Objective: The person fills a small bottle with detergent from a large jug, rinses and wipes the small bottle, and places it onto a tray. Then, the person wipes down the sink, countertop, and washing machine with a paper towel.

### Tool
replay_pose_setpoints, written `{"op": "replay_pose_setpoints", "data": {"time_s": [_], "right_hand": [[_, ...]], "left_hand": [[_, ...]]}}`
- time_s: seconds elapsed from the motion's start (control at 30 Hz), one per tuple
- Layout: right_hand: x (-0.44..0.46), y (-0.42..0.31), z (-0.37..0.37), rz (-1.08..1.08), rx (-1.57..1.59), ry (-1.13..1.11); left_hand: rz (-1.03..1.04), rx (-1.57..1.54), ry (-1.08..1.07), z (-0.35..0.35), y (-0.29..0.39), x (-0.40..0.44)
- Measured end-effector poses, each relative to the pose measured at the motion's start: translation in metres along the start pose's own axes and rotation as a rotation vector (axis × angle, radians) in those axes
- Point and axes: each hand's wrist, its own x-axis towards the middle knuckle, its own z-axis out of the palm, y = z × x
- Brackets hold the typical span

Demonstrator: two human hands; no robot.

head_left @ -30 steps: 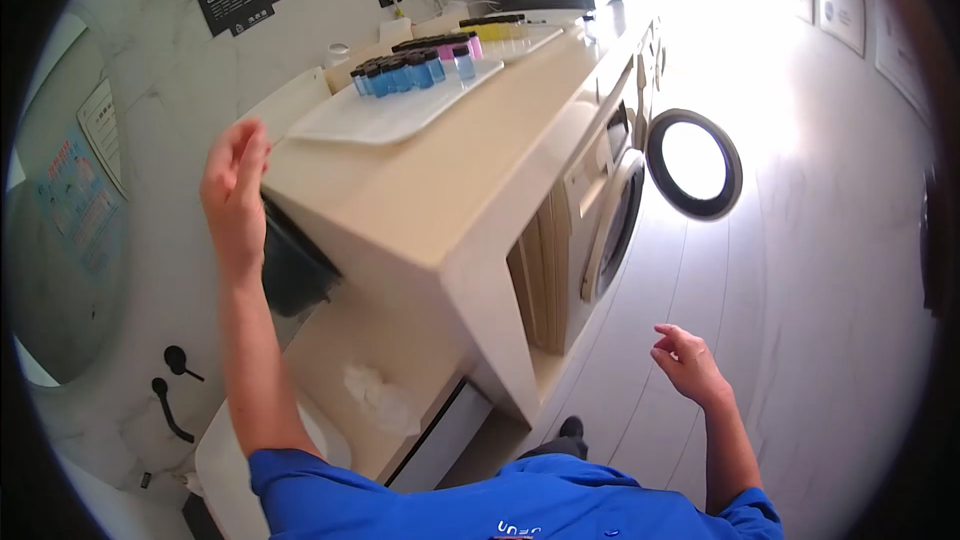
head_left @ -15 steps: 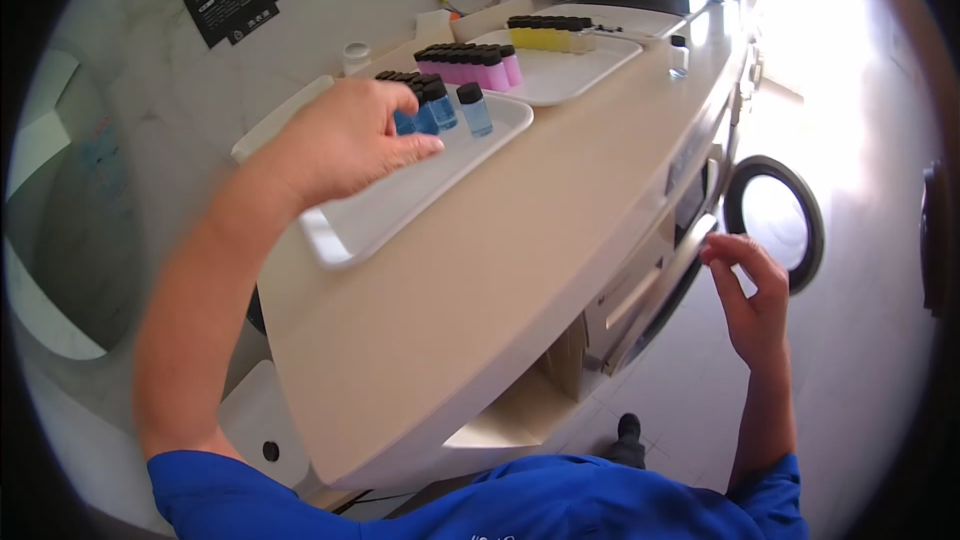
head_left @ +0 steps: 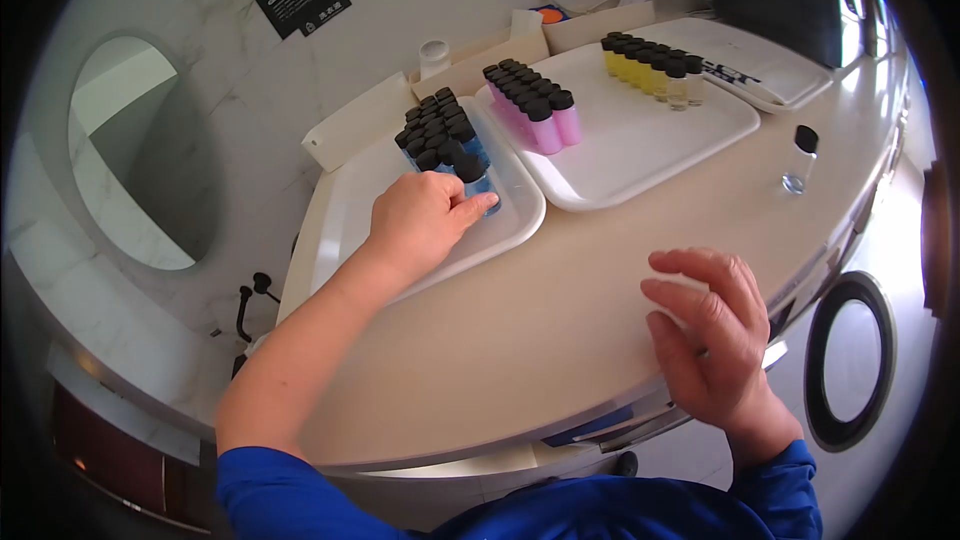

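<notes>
My left hand (head_left: 420, 220) is at the near end of the left white tray, its thumb and fingers closed round a black-capped vial (head_left: 482, 188) of blue liquid. The vial stands upright or nearly so; its lower part is partly covered by my thumb. Right behind it, more blue vials (head_left: 437, 130) are packed in rows, touching or almost touching. My right hand (head_left: 712, 330) hovers over the counter's front edge with fingers apart and bent, holding nothing. A single vial of clear liquid (head_left: 800, 162) stands on the counter beyond that hand.
The left tray (head_left: 345, 230) and middle tray (head_left: 600, 190) lie side by side on the beige counter (head_left: 560, 310). Pink vials (head_left: 545, 130) and yellow vials (head_left: 640, 70) stand in rows on the middle tray. A third tray (head_left: 770, 50) holds a pen. An open round machine door (head_left: 850, 360) is below right.
My left hand, open above the left tray before, has closed on the front blue vial. My right hand has risen to counter height, its fingers spreading. The view has turned and moved closer.
</notes>
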Motion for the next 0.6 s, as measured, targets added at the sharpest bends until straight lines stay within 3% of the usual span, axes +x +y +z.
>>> {"op": "replay_pose_setpoints", "data": {"time_s": [0.2,0.57,0.6], "right_hand": [[-0.005,0.015,0.013,-0.172,-0.077,0.086],[-0.011,0.016,0.022,-0.197,-0.090,0.150],[-0.011,0.015,0.018,-0.177,-0.068,0.075]], "left_hand": [[0.002,-0.101,0.120,0.020,0.002,0.019],[-0.067,-0.068,0.109,0.019,-0.005,0.027],[-0.069,-0.081,0.091,0.016,-0.007,0.026]]}}
